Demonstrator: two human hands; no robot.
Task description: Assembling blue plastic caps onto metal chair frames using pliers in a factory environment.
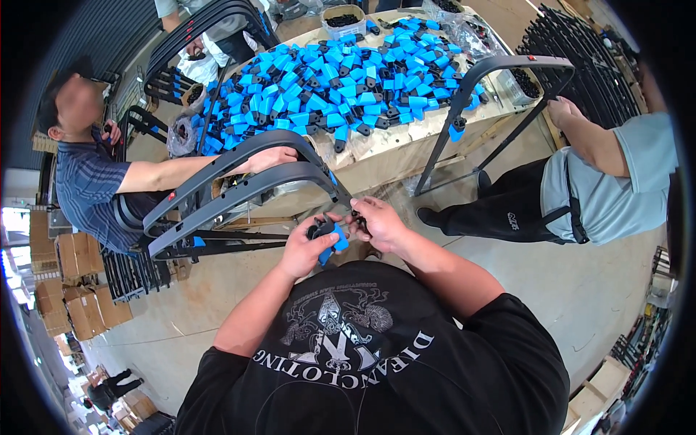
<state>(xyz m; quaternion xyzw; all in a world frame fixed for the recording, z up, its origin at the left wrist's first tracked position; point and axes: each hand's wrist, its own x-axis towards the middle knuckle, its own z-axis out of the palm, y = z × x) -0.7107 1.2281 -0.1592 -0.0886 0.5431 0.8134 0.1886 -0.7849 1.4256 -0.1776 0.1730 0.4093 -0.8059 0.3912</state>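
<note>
At far left, brown cardboard boxes [81, 255] are stacked. Nearer, a co-worker in a dark striped shirt [88, 174] is seen, one forearm extended behind a pair of curved matt-black tubular frames [279, 172]; the grip of that co-worker's hand [272, 159] cannot be told. To the right of the frames, the left hand [303, 246] is closed around blue-and-black moulded plastic parts [339, 238]; their exact number is obscured by the fingers. Beyond, a large heap of similar blue-and-black plastic pieces [312, 83] is spread over a pale wooden table [384, 148]. The right hand [378, 223] is held just beside the left, with small dark pieces [358, 220] pinched narrowly at the fingertips; their kind cannot be told. Further right, a single curved black tubular frame [500, 63] is stood beside the table, and a co-worker in a pale grey shirt [605, 196] is positioned near it
</note>
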